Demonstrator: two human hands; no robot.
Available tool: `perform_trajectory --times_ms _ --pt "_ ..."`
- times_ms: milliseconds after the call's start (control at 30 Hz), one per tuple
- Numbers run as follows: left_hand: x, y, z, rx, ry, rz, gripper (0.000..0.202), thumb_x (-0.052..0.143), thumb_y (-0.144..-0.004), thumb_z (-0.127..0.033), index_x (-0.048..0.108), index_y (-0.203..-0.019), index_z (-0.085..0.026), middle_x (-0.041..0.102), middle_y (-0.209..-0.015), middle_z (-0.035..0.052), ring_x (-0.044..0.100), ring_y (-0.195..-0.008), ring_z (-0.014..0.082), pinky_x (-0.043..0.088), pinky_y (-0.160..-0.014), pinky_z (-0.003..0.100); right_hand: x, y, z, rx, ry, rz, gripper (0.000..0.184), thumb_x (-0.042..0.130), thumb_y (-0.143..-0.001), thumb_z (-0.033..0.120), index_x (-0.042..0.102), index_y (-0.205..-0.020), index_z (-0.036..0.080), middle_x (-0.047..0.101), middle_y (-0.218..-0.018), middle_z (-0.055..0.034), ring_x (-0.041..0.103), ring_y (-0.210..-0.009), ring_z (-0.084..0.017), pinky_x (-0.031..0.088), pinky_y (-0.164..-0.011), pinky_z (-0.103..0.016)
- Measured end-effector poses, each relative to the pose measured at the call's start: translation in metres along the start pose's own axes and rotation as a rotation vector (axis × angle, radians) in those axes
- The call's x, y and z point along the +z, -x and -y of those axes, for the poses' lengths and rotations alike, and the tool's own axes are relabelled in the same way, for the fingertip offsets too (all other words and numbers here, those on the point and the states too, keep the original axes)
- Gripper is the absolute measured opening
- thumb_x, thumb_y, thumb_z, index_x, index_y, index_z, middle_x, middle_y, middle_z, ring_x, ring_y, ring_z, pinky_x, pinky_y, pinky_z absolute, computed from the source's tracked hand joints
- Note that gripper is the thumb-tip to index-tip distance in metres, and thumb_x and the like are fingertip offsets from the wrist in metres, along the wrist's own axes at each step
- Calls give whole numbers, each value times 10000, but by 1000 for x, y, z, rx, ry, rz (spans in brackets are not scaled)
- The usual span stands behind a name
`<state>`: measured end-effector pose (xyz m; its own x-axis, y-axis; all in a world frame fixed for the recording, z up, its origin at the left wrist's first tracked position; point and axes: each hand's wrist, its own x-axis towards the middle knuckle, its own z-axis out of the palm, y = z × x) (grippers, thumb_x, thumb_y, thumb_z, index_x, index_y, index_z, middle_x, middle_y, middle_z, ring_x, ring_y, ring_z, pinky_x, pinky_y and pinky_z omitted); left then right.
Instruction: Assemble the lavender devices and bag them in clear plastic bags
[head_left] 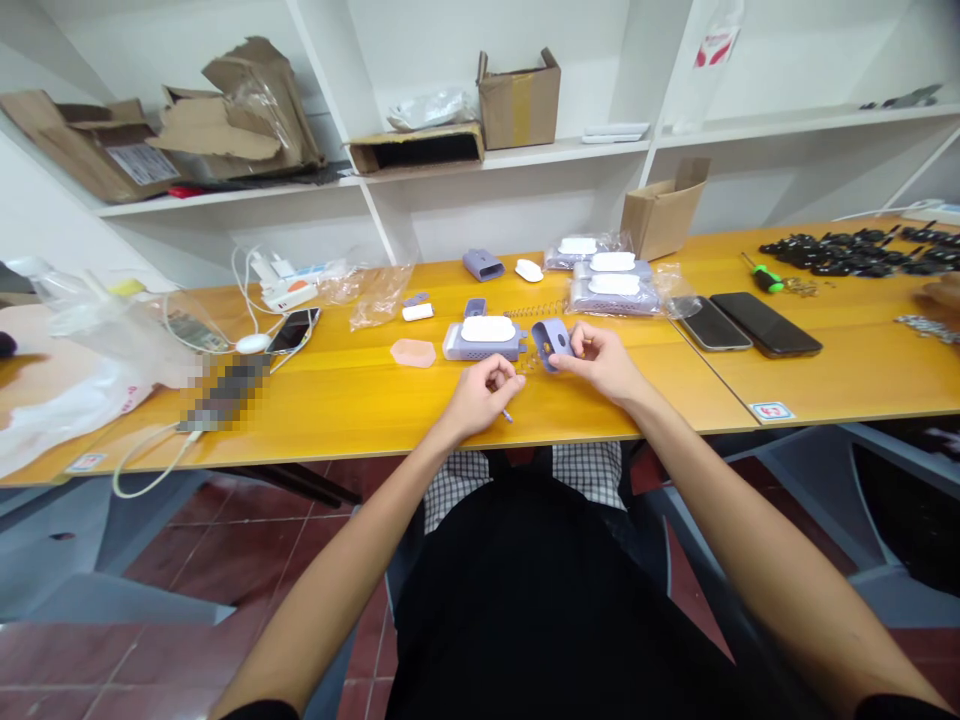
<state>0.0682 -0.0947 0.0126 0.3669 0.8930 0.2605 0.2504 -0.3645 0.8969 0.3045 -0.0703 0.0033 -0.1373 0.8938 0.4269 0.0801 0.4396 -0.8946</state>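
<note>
My right hand point(606, 362) grips a small purple plastic housing piece point(553, 340) with a rounded opening, just above the table. Close to it, my left hand point(480, 396) is closed in a pinch. Whatever its fingertips hold, if anything, is too small to make out. A thin, light-coloured stick-like piece point(508, 416) shows just below those fingers. Behind my left hand lies a purple device body point(484, 345) with a white oval cover point(487, 329) on top. Small metal bits point(529, 362) lie between that body and the housing piece. A long coil spring point(534, 311) lies farther back.
Bagged purple devices point(613, 290), another purple shell point(483, 264) and a white cap point(529, 270) lie at the back. Two phones point(766, 325), a green screwdriver point(766, 279) and black parts point(840, 254) are on the right. A pinkish sheet point(412, 353) and cables point(251, 300) are left.
</note>
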Motion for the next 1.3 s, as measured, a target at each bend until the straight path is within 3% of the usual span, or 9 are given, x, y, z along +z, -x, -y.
perform_trajectory --times_ms 133,233,333,433,567,733,900,1033,1300 --pt "0 1 2 21 45 -84 328 593 -972 -509 528 -852 -210 540 -587 -50 526 -529 117 430 -534 235 4 2 9 103 -148 40 706 993 -562 420 573 -1116 297 641 -1141 -24 656 -857 -197 611 -710 -365" --pt "-2 2 3 73 64 -194 389 527 -1010 -544 503 -801 -216 507 -585 -47 505 -528 116 413 -545 248 11 7 19 198 -226 199 794 958 -626 392 575 -1318 331 645 -1275 -70 656 -845 -206 620 -634 -368" --pt "-4 4 4 149 59 -284 332 506 -1026 -527 507 -881 -229 512 -625 -41 524 -576 132 446 -604 269 17 12 27 234 -278 338 675 926 -680 361 612 -1276 327 656 -1245 -67 650 -841 -206 613 -604 -355" --pt "-4 5 3 229 63 -333 291 489 -1018 -527 513 -1005 -238 620 -847 27 629 -808 172 529 -772 313 22 15 31 197 -274 375 621 935 -685 329 623 -1222 326 635 -1223 -49 630 -864 -192 617 -634 -339" --pt "-1 3 3 260 137 -258 395 417 -1001 -614 521 -1079 -242 650 -1209 129 650 -1150 247 564 -931 384 25 17 29 185 -237 420 614 939 -693 329 620 -1217 328 627 -1238 -43 623 -886 -192 621 -698 -353" --pt "5 0 1 334 290 -183 414 411 -1003 -615 572 -1100 -247 650 -1344 138 620 -1292 288 544 -1027 450 20 16 17 209 -284 507 673 945 -676 321 616 -1263 340 638 -1267 -42 659 -941 -214 621 -787 -393" --pt "7 0 -16 343 178 -68 426 431 -1001 -563 630 -844 -220 738 -1180 132 653 -1228 312 512 -1073 505 13 16 15 215 -222 579 706 960 -640 288 651 -1274 297 666 -1169 -34 661 -1022 -242 606 -891 -412" --pt "-1 0 -24 340 51 -30 501 485 -963 -519 490 -563 -216 752 -1058 131 661 -1169 325 505 -1067 519 12 15 18 223 -254 523 688 962 -624 276 657 -1241 285 668 -1142 -29 658 -995 -229 604 -891 -409" --pt "-11 -3 -12 181 93 -41 393 631 -875 -446 475 -604 -208 647 -722 40 593 -679 171 488 -690 322 4 13 23 262 -224 476 681 952 -642 270 644 -1247 321 687 -1146 -26 663 -933 -219 601 -798 -388"
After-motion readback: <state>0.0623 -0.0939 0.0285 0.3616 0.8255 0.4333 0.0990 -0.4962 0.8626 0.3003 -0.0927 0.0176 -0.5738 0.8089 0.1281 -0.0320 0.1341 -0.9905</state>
